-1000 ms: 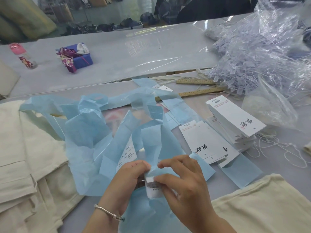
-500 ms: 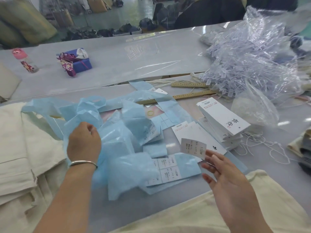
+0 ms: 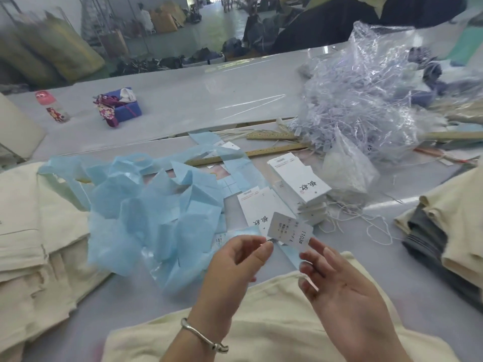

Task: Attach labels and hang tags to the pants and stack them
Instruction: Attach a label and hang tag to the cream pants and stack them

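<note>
Bridging both hands (image 3: 285, 259), label (image 3: 289, 231) held at fingertips.

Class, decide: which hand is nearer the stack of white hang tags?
Right. The right hand lies just below the stack of white hang tags; the left hand sits further left, beside the blue backing paper.
</note>
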`<state>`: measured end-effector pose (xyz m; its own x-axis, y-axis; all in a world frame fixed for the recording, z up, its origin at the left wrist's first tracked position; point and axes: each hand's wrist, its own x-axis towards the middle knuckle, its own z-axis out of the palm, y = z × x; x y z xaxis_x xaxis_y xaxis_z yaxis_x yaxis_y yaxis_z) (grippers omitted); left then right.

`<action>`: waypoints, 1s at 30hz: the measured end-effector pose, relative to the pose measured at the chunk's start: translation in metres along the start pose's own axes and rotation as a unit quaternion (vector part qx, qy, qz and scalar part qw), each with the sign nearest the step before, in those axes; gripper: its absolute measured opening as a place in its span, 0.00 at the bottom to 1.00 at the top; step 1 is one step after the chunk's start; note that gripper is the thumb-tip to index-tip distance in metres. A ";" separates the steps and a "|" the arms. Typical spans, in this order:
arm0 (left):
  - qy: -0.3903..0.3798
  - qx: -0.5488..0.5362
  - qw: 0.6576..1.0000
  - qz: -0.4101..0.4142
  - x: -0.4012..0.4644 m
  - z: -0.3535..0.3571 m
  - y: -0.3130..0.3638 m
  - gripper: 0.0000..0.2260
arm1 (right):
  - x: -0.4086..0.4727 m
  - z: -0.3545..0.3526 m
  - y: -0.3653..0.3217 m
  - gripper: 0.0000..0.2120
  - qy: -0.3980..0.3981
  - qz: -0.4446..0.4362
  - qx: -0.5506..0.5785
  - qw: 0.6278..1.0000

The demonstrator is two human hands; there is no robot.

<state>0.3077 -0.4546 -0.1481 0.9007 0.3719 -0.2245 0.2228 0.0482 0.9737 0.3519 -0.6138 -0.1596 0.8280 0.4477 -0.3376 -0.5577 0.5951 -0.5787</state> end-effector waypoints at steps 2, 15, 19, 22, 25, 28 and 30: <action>-0.012 -0.025 1.000 0.015 -0.005 0.013 0.001 0.14 | -0.007 -0.010 -0.010 0.18 -0.010 0.023 0.000 1.000; -0.012 0.138 0.990 -0.003 -0.009 0.070 0.021 0.04 | -0.015 -0.051 -0.083 0.06 0.037 -0.114 -0.373 0.920; -0.051 0.170 0.984 -0.022 -0.002 0.083 0.022 0.11 | -0.002 -0.048 -0.092 0.04 -0.011 -0.097 -0.518 0.850; -0.048 0.178 0.981 -0.063 0.019 0.082 0.012 0.04 | 0.011 -0.053 -0.095 0.06 0.001 -0.116 -0.522 0.845; 0.057 0.230 0.969 -0.069 0.056 0.073 -0.006 0.05 | 0.022 -0.059 -0.089 0.09 0.037 -0.141 -0.500 0.854; 0.159 0.330 0.928 -0.065 0.109 0.053 -0.022 0.15 | 0.034 -0.067 -0.084 0.11 0.070 -0.136 -0.459 0.875; 0.185 0.368 0.909 -0.068 0.146 0.040 -0.029 0.18 | 0.042 -0.072 -0.080 0.11 0.072 -0.112 -0.435 0.891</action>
<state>0.4478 -0.4386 -0.2103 0.6895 0.7020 -0.1785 0.6339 -0.4655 0.6176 0.4352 -0.6911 -0.1809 0.9465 0.2555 -0.1973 -0.1739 -0.1115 -0.9784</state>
